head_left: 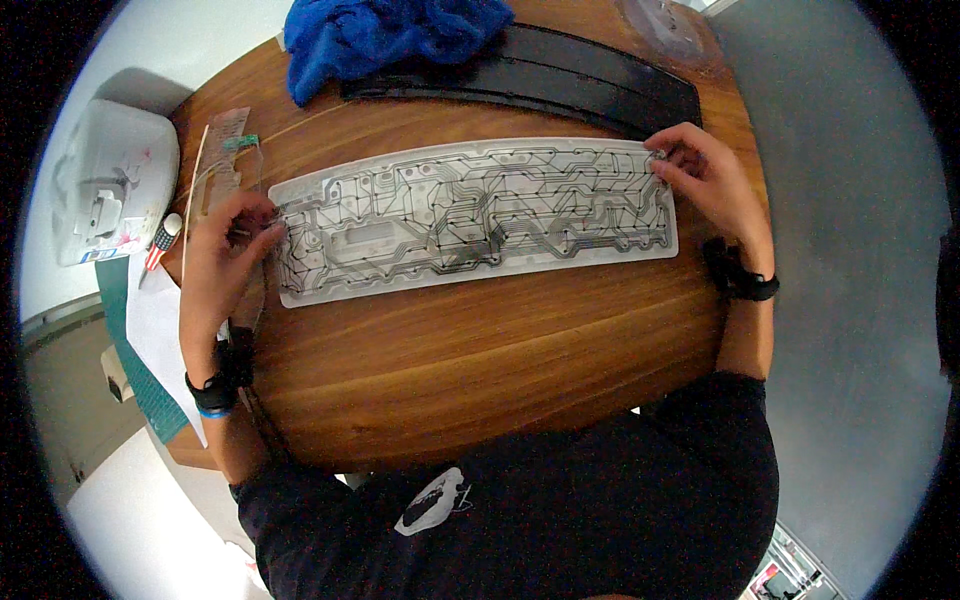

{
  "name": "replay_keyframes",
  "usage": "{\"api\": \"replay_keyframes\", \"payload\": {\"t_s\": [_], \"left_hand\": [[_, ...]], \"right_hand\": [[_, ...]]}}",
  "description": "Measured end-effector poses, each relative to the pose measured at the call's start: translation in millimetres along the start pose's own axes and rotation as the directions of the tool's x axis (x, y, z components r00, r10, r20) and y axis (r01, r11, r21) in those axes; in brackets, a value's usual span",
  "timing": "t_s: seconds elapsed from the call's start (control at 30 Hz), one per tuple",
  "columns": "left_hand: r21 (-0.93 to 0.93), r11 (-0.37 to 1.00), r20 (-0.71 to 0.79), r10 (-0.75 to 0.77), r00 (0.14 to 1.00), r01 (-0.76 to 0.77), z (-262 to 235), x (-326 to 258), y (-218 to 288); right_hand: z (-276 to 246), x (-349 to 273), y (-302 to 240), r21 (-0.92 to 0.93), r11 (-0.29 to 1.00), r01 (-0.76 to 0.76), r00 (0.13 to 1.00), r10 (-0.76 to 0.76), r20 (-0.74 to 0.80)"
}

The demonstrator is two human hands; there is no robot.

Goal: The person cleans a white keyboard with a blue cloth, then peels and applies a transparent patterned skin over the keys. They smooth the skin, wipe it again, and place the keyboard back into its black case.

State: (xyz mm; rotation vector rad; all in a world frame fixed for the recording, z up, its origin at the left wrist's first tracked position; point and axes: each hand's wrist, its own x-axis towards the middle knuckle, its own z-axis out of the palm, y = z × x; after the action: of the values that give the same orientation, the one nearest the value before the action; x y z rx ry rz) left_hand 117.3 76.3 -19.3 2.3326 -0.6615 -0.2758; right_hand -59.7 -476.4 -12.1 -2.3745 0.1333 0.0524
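A keyboard membrane [470, 222], a long pale translucent sheet printed with dark circuit traces, stretches across the wooden table in front of me. My left hand [222, 250] pinches its left edge between thumb and fingers. At the upper right corner my right hand [708, 182] grips the sheet, thumb below and fingers curled above. The membrane looks nearly flat; whether it rests on the wood or is slightly raised, I cannot tell. Beyond it lies a long black keyboard panel [580, 85], its left part covered by a crumpled blue cloth [385, 42].
Left of the membrane lies a clear plastic sheet [222, 165] with a small green circuit piece [240, 142]. Further left are a white container [120, 170], a tool with a striped handle [163, 240], white paper [160, 320] and a green mat [150, 385]. A clear bag [662, 30] sits far right.
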Motion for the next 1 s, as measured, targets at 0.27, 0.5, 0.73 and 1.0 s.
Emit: {"api": "replay_keyframes", "payload": {"t_s": [0.27,0.5,0.73,1.0], "left_hand": [[0.150,0.988,-0.114,0.047,0.992,-0.029,-3,-8,23],[0.468,0.790,0.150,0.370,0.917,-0.396,-4,5,79],[0.357,0.502,0.623,0.501,0.601,-0.788,53,31,76],[0.323,0.527,0.617,0.513,0.597,-0.786,57,30,65]], "right_hand": [[-9,-5,-17,-0.208,0.976,0.073,0.997,-0.063,0.053],[-4,-1,-83,-0.375,0.832,0.408,0.906,-0.320,0.276],[64,20,-87,-0.410,0.588,0.697,0.706,-0.465,0.534],[70,18,-75,-0.428,0.577,0.696,0.707,-0.444,0.551]]}}
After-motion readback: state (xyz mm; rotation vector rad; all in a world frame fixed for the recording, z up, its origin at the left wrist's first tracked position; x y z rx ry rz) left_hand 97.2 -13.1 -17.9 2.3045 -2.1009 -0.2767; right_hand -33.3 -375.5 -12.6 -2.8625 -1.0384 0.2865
